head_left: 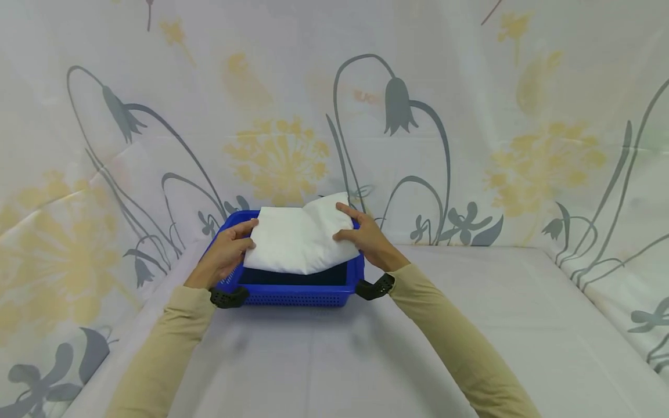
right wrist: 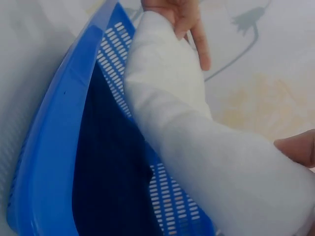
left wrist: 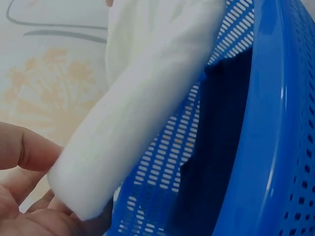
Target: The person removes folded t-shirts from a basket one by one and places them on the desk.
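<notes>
A folded white cloth [head_left: 292, 238] is held above a blue plastic basket [head_left: 295, 295] by both hands. My left hand [head_left: 227, 251] pinches its left edge between thumb and fingers. At the opposite edge, my right hand [head_left: 368, 237] grips the cloth the same way. In the left wrist view the white cloth [left wrist: 123, 118] looks thick and rounded along its fold. Below it, dark navy fabric [head_left: 292, 277] lies inside the basket, partly covered from the head view by the cloth. The right wrist view shows the navy fabric [right wrist: 108, 157] along the basket's near side.
The basket stands on a white-covered table [head_left: 470, 325] near its back. Behind it hangs a pale curtain [head_left: 292, 104] printed with grey and yellow flowers. Dark bands [head_left: 230, 297] sit at both wrists, close to the basket's front corners.
</notes>
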Motion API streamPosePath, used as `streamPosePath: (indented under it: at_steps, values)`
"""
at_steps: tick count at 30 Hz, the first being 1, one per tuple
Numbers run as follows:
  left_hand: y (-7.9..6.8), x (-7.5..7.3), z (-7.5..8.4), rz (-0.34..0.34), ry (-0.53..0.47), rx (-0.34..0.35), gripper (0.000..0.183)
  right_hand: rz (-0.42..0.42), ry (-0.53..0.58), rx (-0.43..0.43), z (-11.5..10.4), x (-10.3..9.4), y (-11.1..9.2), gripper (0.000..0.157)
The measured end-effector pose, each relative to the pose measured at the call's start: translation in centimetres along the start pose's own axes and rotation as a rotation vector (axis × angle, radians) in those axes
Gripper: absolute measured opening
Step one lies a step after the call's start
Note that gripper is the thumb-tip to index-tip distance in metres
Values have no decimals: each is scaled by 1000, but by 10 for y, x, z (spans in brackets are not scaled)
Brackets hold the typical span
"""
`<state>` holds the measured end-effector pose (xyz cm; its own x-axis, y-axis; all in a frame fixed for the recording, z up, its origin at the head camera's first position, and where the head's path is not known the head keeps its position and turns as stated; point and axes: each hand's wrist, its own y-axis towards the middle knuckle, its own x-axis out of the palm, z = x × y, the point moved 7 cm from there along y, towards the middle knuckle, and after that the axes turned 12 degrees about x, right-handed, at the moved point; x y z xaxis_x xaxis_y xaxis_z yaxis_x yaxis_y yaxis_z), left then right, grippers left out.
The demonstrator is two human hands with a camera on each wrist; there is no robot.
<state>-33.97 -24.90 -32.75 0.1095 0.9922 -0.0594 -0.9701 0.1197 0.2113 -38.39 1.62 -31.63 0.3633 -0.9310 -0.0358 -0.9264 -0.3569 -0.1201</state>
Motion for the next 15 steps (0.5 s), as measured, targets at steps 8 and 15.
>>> streamPosePath:
  at_steps: [8,15]
  values:
    - [-1,18,5,-35,-90,39,67,8,-4,-51,-5,-16,-14,79]
    - [3,31,2,-31,-104,53,66,15,-4,-66,-4,-29,-26,78]
